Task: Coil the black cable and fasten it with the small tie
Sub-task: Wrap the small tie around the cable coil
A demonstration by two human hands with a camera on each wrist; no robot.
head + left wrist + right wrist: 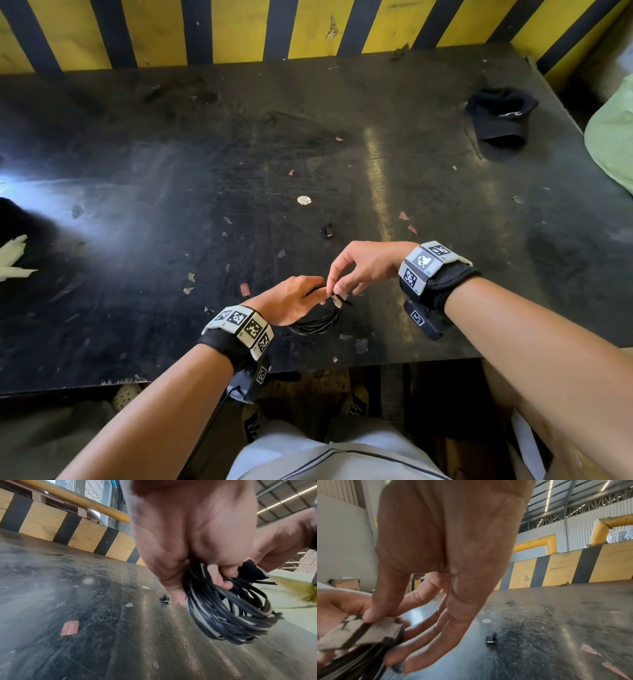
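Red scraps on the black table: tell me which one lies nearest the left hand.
The red rectangular printed scrap, just left of the left hand. The other red scraps lie farther off.

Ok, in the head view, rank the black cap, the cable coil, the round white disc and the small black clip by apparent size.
1. black cap
2. cable coil, partly hidden under the left hand
3. and 4. round white disc and small black clip: too alike to rank

Warehouse hall: truss roof (pixel 573 507), hazard-striped barrier (pixel 239 31), scuffed black workbench (pixel 171 171).
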